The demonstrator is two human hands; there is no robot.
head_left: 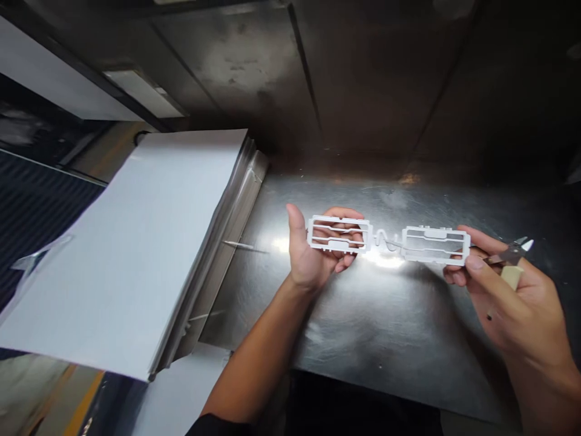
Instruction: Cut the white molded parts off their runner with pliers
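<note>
Here was your right hand (512, 297), thumb and fingers pinched together on the outer end of the right frame (434, 232), a white plastic rectangle with open slots. That same hand had the cutters (503, 255) tucked in it, pale handle against your fingers, metal tip pointing up and to the right, away from the plastic. Whether their blades were parted, you couldn't tell from this angle.

Over to your left hand (313, 260): palm up, thumb raised well apart from the fingers, which curled behind the left frame (338, 245) and held it up from below and behind, with no thumb pressed over it.

And between your 2 hands, there it was: the wavy strip (377, 237), thin and white, linking the 2 frames end to end. Their long axis ran side to side, nearly level, dipping a touch to the right. The strip lay left of your right hand, and your left fingers were nearer to it; the cutters sat at the far right end.

Below it all shone the metal table (354, 339). Farther left stood a stack topped by a white sheet (136, 242), a thin stick (238, 245) poking from its side.
</note>
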